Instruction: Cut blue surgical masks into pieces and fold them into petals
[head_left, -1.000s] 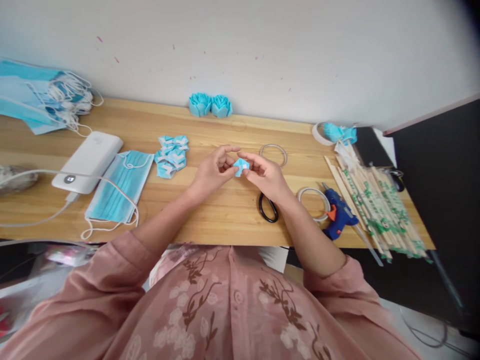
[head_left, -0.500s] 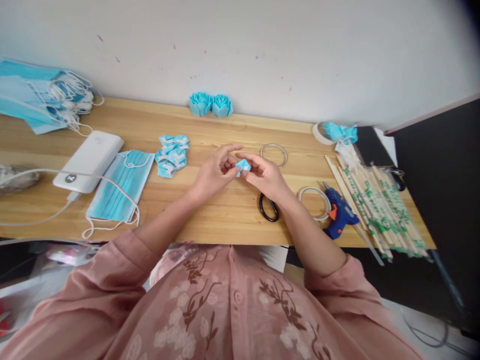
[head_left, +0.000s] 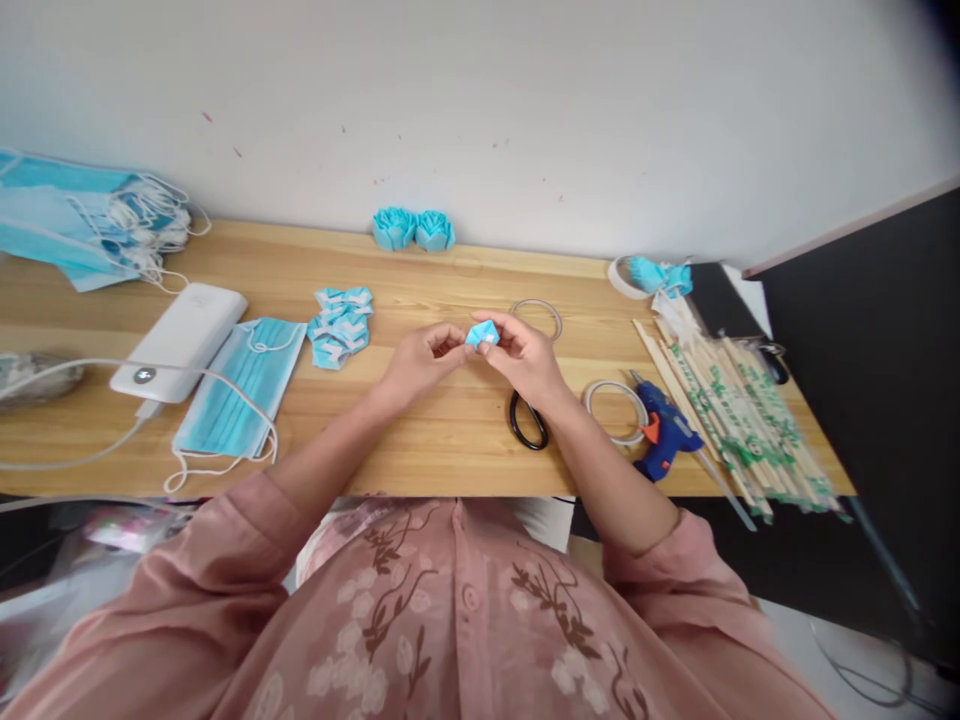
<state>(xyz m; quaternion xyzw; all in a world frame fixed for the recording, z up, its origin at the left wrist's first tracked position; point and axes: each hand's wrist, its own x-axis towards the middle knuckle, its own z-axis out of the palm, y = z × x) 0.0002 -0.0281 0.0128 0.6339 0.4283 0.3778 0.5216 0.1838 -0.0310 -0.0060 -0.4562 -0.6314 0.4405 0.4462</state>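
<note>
Between my hands is a small folded blue-and-white piece of mask fabric [head_left: 482, 333], held just above the wooden table. My right hand [head_left: 531, 358] pinches it between thumb and fingers from the right. On the other side, my left hand [head_left: 426, 362] is closed, its fingers curled and its thumb tip at the piece's left edge. Several similar folded pieces [head_left: 341, 328] lie overlapping to the left of my left hand. Scissors with a black handle [head_left: 529, 422] lie partly hidden under my right wrist.
Left: a pleated blue mask [head_left: 244, 390], a white power bank [head_left: 180, 342] with its cable, and a mask pile [head_left: 82, 215]. Two blue fabric flowers [head_left: 414, 229] stand by the wall. Right: a blue glue gun [head_left: 666, 430], wrapped chopsticks [head_left: 750, 425] and metal-coloured rings [head_left: 616, 411].
My left index finger, stretched out above the piece before, has curled in. The folded piece has turned slightly. The whole view has shifted a little.
</note>
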